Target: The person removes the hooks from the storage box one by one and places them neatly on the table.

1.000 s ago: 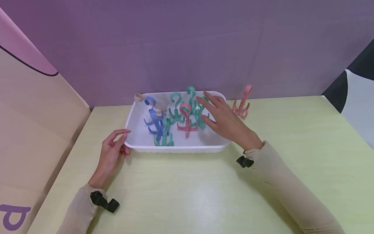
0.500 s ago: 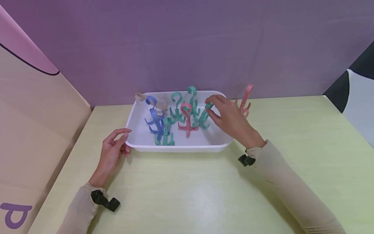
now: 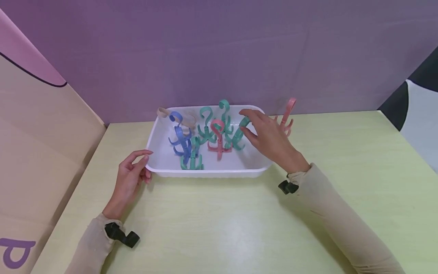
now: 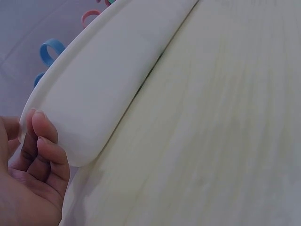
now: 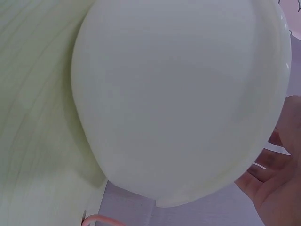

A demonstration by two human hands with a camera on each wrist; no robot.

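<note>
We see the right hand (image 3: 272, 140) over the right part of the white tray (image 3: 208, 174), its thumb and fingers pinching the upper curl of a green hook (image 3: 238, 134). That hook is inside the tray, its long axis on a slant: the curl points up toward the tray's right end, the prongs down toward the tray's middle. We cannot tell whether those prongs bear on the tray floor. The left hand (image 3: 128, 177) pinches the tray's near left corner between thumb and forefinger, the other fingers curled beneath the rim.

The hooks look like smooth plastic, each a slim stem with a round curl above and splayed, upturned prongs below. In the tray's middle we see a pink hook (image 3: 219, 141) with its curl up, and other green hooks (image 3: 206, 132) around it; blue hooks (image 3: 181, 137) stand in the tray's left part. A beige hook (image 3: 163, 112) overhangs the tray's far left corner. Beyond the tray's right end, a second pink hook (image 3: 286, 114) leans on the pale, faintly grained tabletop (image 3: 219, 220). The tray is glossy and shallow, with rounded corners.
</note>
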